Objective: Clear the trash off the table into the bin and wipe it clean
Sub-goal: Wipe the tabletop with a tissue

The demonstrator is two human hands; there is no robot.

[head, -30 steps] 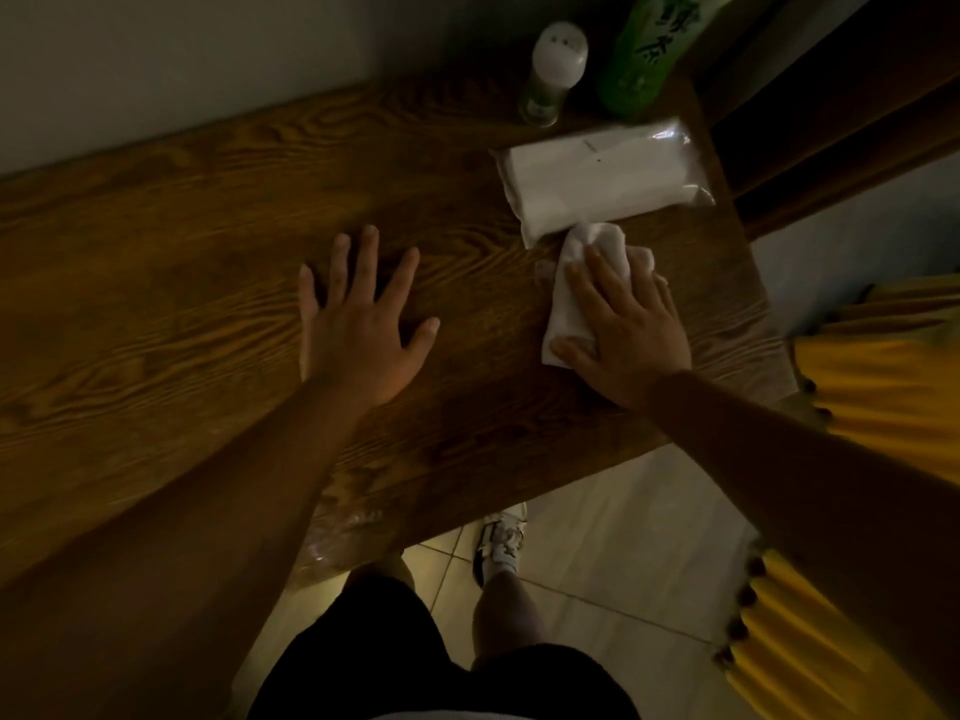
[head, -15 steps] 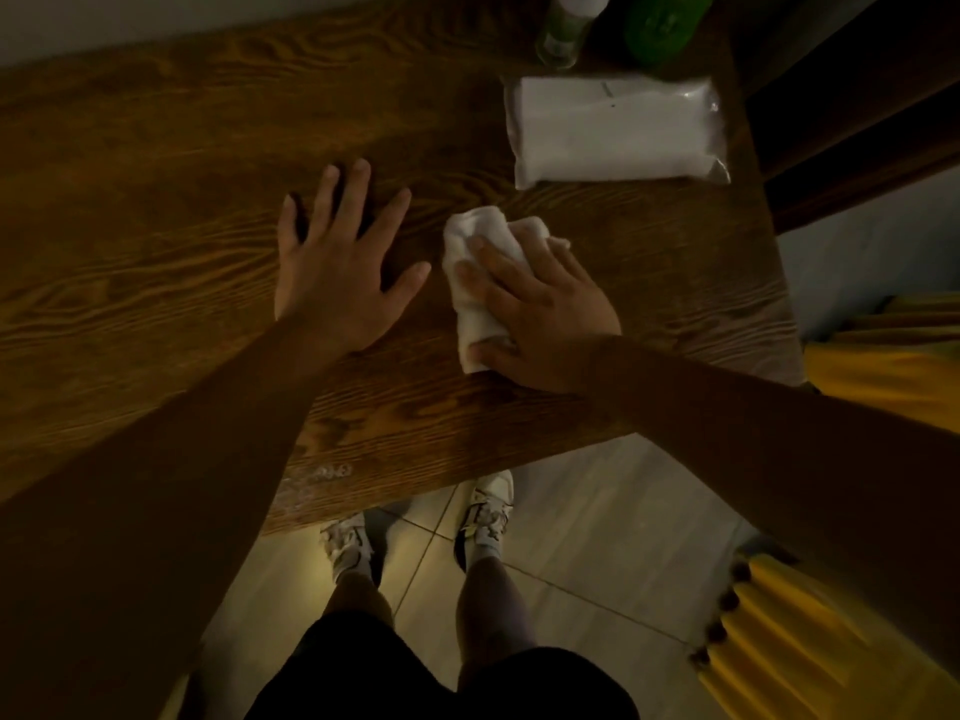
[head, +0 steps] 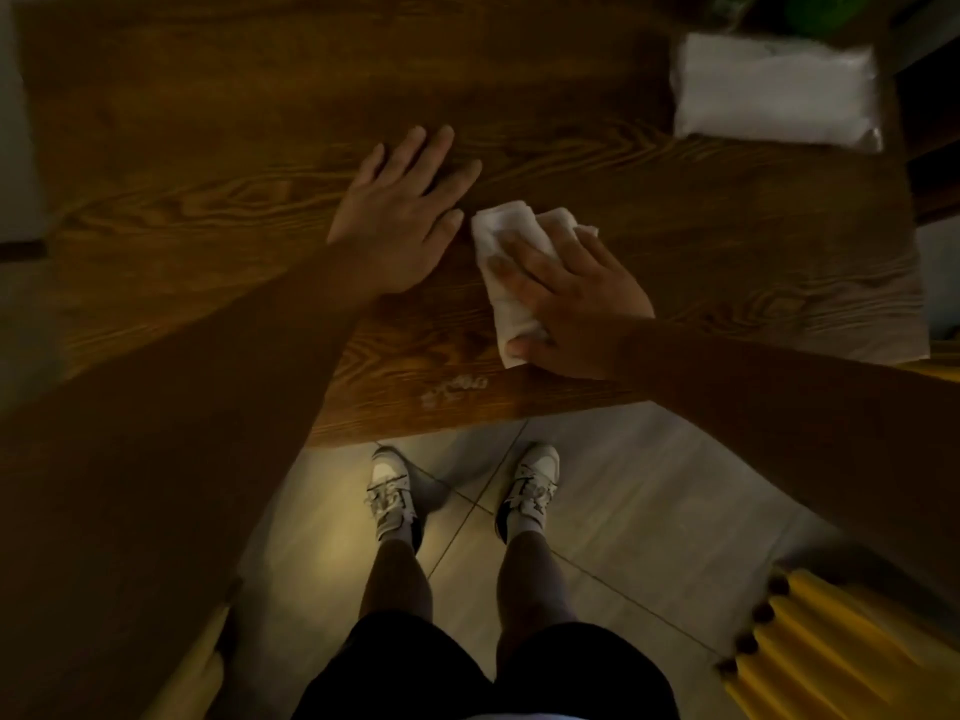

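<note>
Nearest, two white trainers stand on pale floor tiles, with a yellow ribbed thing at the lower right corner (too blurred to name). Above them runs the front edge of the dark wooden bench, its grain strong, and a whitish smear lies just inside that edge.

The right hand presses a crumpled white cloth flat on the bench, fingers spread over it and the thumb tucked against its near end, so it pins rather than clenches. The left hand lies palm down just beside the cloth, fingers open and holding nothing.

Since half a second ago the cloth and right hand have kept close to the left hand, while the view has tipped down, so the bottles at the far edge are nearly cut off.

Far right, a clear plastic pack holding something white lies flat on the bench, well apart from the hands.
</note>
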